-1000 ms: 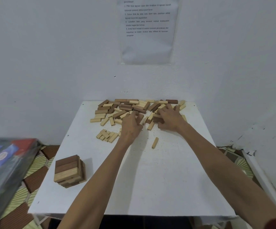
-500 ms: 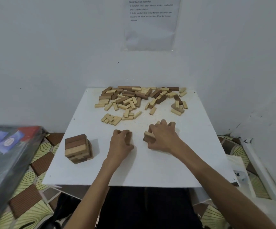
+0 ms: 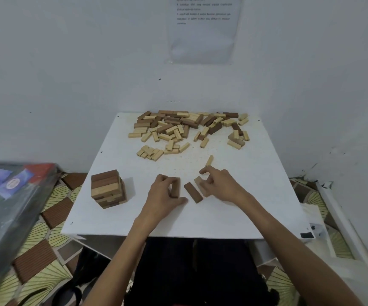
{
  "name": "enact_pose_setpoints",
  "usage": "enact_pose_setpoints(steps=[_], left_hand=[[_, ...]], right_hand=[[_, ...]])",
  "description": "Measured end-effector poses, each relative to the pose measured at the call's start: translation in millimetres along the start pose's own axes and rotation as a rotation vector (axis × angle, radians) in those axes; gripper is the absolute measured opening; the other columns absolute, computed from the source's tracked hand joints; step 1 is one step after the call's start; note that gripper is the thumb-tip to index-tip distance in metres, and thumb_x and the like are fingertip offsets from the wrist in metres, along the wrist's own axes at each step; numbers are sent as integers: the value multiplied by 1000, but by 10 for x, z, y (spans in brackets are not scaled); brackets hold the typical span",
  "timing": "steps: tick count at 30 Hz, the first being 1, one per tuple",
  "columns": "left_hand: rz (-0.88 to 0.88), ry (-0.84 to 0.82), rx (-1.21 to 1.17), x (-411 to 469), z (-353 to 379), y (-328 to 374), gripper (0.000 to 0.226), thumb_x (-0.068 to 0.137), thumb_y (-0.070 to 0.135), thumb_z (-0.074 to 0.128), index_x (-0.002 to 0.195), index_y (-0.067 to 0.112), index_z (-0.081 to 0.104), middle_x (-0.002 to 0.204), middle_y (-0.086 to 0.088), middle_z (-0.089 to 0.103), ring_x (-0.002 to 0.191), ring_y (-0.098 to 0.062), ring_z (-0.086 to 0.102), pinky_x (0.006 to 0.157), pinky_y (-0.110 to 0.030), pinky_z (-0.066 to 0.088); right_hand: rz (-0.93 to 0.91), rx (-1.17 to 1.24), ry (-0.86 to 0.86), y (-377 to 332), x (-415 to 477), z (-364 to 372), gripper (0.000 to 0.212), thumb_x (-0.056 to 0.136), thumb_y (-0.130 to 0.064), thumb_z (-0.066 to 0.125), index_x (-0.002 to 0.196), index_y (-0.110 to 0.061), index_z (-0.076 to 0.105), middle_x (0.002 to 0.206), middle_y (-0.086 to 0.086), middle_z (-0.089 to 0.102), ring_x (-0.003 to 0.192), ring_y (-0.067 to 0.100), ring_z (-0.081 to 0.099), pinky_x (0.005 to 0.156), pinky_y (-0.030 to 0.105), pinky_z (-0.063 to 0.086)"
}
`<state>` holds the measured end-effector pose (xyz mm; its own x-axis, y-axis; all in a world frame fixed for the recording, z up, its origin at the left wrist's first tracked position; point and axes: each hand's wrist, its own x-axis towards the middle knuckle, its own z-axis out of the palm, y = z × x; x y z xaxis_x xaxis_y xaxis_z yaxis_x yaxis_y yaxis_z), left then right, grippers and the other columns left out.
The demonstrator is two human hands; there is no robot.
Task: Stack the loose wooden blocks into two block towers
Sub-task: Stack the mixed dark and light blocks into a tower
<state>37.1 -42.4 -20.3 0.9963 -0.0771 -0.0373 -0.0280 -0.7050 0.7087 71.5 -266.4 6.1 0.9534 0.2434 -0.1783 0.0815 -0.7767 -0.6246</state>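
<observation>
Grips one dark block [image 3: 175, 187] in the curled left hand [image 3: 163, 195]. Pinches a light block [image 3: 198, 181] with the right hand [image 3: 220, 185], just beside a second dark block [image 3: 193, 192] lying flat on the table [image 3: 222, 217].

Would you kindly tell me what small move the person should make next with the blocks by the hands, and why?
Probably the left hand should lay the dark block in its grip flat beside the loose dark block lying between the hands, starting a second tower's base. Only one tower stands, at the table's left, and the right hand holds a light block nearby.
</observation>
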Motion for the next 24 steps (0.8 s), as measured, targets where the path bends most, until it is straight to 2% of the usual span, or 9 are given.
enact_pose_setpoints(steps=[3,5,8,10,12,15,18,21,24], left_hand=[[23,-4,18,16,-20,-10,65,73,37,91,129,16,66,132,4,50,82,-10,64,85,-33,56],[40,-27,30,10,-41,3,63,72,36,91,127,16,67,134,9,48,82,-9,66,87,-36,57],[101,-57,32,3,-58,13,51,77,27,86,123,16,69,133,14,53,77,-6,66,83,-31,58],[137,-59,11,11,-60,12,36,83,20,79,118,16,71,121,7,65,76,-6,66,78,-29,58],[141,-51,-1,25,-61,20,35,85,19,77,119,17,70,114,4,66,77,-5,66,76,-26,58],[169,-75,58,69,-47,11,56,81,30,82,132,17,65,114,6,65,82,-8,63,80,-25,53],[171,-117,96,95,-10,4,77,67,40,92,135,20,62,115,10,62,87,-7,55,81,-24,44],[176,-112,84,107,8,4,80,62,47,94,132,23,63,115,11,60,88,-6,53,78,-21,40],[221,-147,103,119,5,-7,74,68,44,92,133,22,63,117,11,57,87,-5,54,78,-17,39]], right_hand=[[9,-125,92,87,-14,-1,35,100,-44,58,118,-16,65,100,3,64,95,20,61,82,33,51],[15,-141,104,160,-34,-30,35,103,-40,52,125,-14,63,109,8,60,103,23,59,86,33,47],[-44,-119,-32,242,-50,-133,48,104,-27,46,151,-17,41,113,1,61,102,18,56,89,34,47],[-103,-176,-161,262,-42,-214,67,99,-25,55,159,-27,24,110,-7,56,92,9,48,85,28,42],[-131,-228,-254,262,2,-275,81,94,-22,63,161,-29,18,111,-9,53,93,9,45,84,24,37],[-164,-231,-297,239,79,-293,77,92,-22,70,158,-22,30,105,-11,57,89,6,49,79,19,37],[-190,-156,-348,211,134,-221,71,85,-31,80,146,-25,44,94,-16,63,87,2,53,79,20,42],[-195,-119,-362,190,169,-158,65,78,-38,86,133,-30,52,92,-14,65,89,3,51,82,28,45],[-220,-168,-344,171,166,-165,63,76,-43,87,127,-30,53,96,-15,61,94,3,49,82,29,45]])
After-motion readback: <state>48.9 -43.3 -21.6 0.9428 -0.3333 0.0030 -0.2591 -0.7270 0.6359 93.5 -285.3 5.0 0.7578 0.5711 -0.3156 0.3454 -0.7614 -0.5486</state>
